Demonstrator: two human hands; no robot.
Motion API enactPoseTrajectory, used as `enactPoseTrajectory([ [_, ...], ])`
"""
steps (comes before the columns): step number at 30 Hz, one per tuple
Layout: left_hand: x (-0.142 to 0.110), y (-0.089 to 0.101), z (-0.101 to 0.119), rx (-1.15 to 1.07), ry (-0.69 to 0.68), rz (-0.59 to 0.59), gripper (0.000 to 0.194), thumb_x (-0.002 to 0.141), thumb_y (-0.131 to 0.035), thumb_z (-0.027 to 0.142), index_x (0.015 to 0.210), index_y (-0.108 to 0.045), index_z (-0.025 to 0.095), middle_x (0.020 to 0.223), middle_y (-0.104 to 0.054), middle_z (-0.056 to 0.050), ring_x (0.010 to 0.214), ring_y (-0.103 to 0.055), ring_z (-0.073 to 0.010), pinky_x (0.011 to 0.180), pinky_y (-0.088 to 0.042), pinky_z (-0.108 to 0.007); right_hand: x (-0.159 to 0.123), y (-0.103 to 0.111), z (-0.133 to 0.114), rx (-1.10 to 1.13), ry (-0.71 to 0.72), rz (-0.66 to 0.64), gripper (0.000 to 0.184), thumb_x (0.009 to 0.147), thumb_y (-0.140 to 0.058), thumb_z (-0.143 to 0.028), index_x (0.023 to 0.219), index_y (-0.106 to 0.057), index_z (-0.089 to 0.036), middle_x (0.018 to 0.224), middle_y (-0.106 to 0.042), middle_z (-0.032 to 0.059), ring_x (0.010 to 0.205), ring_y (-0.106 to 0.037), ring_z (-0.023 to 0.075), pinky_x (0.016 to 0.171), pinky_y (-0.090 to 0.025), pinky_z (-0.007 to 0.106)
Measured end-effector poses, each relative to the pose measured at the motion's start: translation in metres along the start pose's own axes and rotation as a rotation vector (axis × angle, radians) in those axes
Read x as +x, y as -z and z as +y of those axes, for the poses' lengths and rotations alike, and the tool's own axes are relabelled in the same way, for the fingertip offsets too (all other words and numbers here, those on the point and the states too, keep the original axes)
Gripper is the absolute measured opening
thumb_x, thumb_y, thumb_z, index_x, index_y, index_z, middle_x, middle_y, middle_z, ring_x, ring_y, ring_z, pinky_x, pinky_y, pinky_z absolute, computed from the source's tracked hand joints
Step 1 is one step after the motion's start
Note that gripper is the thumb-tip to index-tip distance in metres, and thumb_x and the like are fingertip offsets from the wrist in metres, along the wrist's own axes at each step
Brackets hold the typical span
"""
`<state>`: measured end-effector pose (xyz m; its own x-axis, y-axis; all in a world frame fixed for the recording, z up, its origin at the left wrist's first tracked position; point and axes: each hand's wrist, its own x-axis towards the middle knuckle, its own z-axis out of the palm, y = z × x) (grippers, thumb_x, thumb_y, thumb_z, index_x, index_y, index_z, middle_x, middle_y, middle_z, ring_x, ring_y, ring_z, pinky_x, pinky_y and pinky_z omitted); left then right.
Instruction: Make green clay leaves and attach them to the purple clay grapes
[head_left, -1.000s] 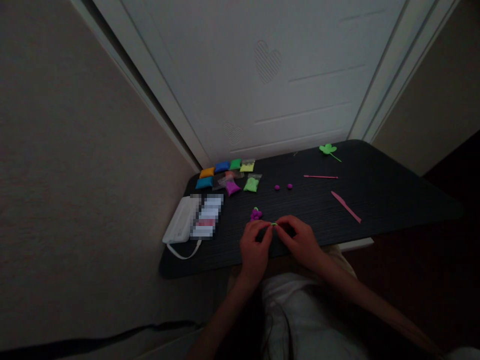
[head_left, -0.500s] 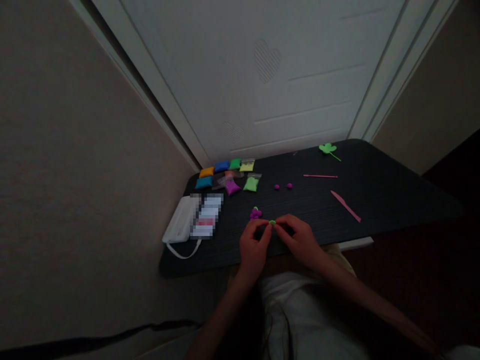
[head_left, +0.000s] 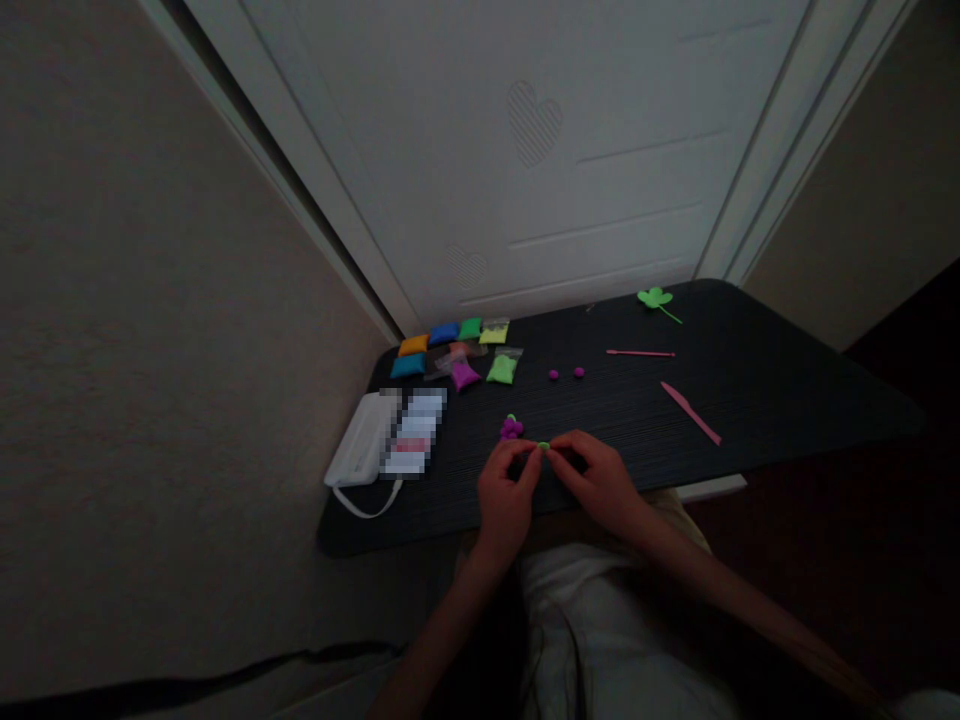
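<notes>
A small piece of light green clay [head_left: 544, 446] is pinched between the fingertips of my left hand [head_left: 507, 492] and my right hand [head_left: 600, 480], above the near part of the table. Both hands are closed on it from either side. Just beyond my left fingers lies a cluster of purple clay balls [head_left: 511, 428] with a bit of green at its top; my hand hides its lower part. Two loose purple balls, one on the left [head_left: 553, 375] and one on the right [head_left: 579, 372], rest farther back.
Several clay packets [head_left: 409, 365] lie at the back left, including a light green one [head_left: 503, 367]. A white power bank [head_left: 361, 440] with a cable sits beside a phone [head_left: 416, 435]. Rightward are a pink stick tool [head_left: 641, 353], a pink knife [head_left: 690, 412] and a green clay clover [head_left: 655, 298].
My hands and the green clay have barely shifted, very slightly left and down. Everything on the table stays where it was.
</notes>
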<state>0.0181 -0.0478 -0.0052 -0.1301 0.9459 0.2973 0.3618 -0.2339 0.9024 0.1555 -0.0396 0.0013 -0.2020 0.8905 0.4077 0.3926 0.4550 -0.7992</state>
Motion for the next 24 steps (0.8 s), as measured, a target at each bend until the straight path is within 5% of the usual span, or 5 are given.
enactPoseTrajectory([
  [24, -0.0009, -0.0009, -0.0005, -0.006, 0.02, 0.007, 0.014, 0.077, -0.056, 0.028, 0.085, -0.061, 0.018, 0.085, -0.062, -0.004, 0.081, -0.058, -0.0171, 0.074, -0.045, -0.029, 0.0, -0.0004, 0.0016, -0.004, 0.003, 0.001, 0.01, 0.082, -0.05, -0.022, 0.086, -0.059, -0.02, 0.08, -0.062, 0.0025, 0.072, -0.057, 0.0151, 0.067, -0.044, 0.028],
])
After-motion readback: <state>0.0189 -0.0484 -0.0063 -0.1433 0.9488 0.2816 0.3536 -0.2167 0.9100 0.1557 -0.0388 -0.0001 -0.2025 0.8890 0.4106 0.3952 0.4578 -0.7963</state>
